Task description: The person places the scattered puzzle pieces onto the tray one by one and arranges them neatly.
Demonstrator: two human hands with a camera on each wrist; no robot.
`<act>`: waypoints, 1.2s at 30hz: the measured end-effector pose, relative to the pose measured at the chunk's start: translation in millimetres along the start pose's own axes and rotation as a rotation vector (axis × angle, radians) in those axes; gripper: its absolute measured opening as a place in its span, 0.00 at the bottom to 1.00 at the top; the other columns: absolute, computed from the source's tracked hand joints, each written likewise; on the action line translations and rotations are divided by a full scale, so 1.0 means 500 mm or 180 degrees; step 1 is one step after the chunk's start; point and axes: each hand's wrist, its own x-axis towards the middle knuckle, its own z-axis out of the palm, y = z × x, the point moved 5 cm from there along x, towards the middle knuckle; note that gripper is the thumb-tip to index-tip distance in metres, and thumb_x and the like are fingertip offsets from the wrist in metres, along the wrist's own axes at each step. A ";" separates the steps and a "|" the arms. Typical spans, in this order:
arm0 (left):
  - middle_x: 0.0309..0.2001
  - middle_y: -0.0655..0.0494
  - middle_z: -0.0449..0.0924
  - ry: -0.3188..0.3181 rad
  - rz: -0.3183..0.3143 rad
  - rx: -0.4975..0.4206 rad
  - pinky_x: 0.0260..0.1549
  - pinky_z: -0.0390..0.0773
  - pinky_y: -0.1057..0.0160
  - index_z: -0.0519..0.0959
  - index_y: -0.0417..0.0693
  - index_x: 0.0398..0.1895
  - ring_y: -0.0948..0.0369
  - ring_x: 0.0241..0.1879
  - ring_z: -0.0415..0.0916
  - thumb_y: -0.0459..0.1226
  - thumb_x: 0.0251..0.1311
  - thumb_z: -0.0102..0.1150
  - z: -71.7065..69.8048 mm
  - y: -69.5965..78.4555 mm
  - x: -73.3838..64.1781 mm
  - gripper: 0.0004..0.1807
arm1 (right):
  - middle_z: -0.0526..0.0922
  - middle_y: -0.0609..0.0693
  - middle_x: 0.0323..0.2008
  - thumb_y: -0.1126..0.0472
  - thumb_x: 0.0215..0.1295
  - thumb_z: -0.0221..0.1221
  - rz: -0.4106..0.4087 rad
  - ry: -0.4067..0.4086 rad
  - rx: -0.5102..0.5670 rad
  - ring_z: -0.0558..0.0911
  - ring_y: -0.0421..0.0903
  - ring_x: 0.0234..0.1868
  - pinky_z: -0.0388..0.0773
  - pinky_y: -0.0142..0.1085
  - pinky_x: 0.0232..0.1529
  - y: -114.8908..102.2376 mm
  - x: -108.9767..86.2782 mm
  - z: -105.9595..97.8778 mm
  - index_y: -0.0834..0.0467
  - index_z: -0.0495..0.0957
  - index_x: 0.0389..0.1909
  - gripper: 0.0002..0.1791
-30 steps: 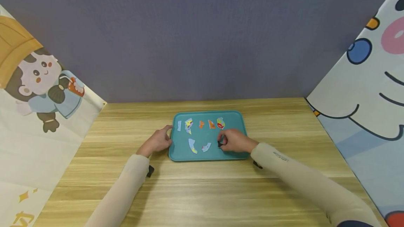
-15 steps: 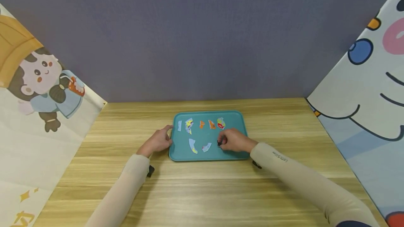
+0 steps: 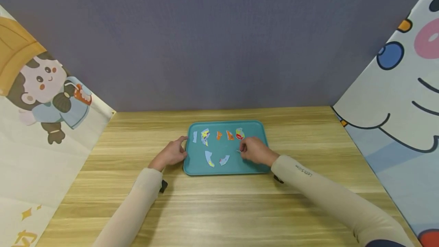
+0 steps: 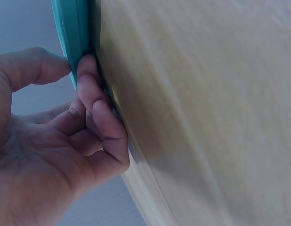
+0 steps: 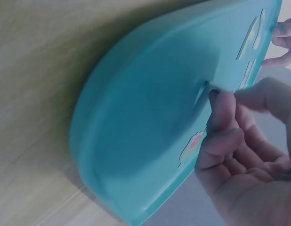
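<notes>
A teal tray (image 3: 226,172) lies on the table. My left hand (image 3: 172,153) grips its left edge; in the left wrist view the thumb (image 4: 51,69) and fingers (image 4: 91,87) stand on either side of the rim. Over the tray's right half, my right hand (image 3: 254,151) pinches a thin flat puzzle piece (image 5: 220,86) between thumb and fingers, turned almost edge-on, its picture hidden. Irregular pieces lie flat on the tray: a red-and-green one (image 3: 239,134) just beyond the right hand, two orange ones (image 3: 229,135), a yellow-and-lilac one (image 3: 205,136) and several pale blue ones (image 3: 209,159).
The wood-grain table (image 3: 219,205) extends around the tray. A grey-blue wall panel (image 3: 219,41) rises behind it, and cartoon-printed panels (image 3: 34,163) flank both sides. Each wrist carries a small black device (image 3: 163,186).
My right hand has shifted slightly away from me over the tray. The piece in its fingers showed a dark face earlier and now shows a thin light edge. The left hand stays put.
</notes>
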 end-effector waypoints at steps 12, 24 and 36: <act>0.30 0.50 0.77 0.0003 0.0028 -0.0006 0.28 0.75 0.59 0.56 0.40 0.70 0.58 0.27 0.74 0.31 0.57 0.55 0.001 0.000 0.003 0.36 | 0.76 0.45 0.23 0.70 0.51 0.65 0.0132 0.0117 -0.0066 0.73 0.42 0.26 0.72 0.35 0.30 0.010 0.001 -0.001 0.60 0.80 0.28 0.05; 0.30 0.51 0.76 0.0005 0.0010 -0.0008 0.28 0.74 0.60 0.56 0.41 0.70 0.58 0.27 0.74 0.32 0.57 0.56 0.002 0.003 0.005 0.36 | 0.77 0.45 0.24 0.68 0.52 0.67 0.0213 0.0022 -0.0229 0.74 0.43 0.28 0.73 0.38 0.33 0.010 0.005 -0.003 0.58 0.80 0.25 0.05; 0.33 0.49 0.77 0.0097 0.0075 0.0087 0.35 0.76 0.55 0.56 0.38 0.70 0.52 0.34 0.76 0.32 0.57 0.54 -0.001 0.000 0.005 0.36 | 0.78 0.47 0.27 0.64 0.54 0.67 0.0336 -0.0036 -0.0275 0.75 0.45 0.30 0.74 0.39 0.34 0.007 0.002 -0.013 0.59 0.80 0.30 0.06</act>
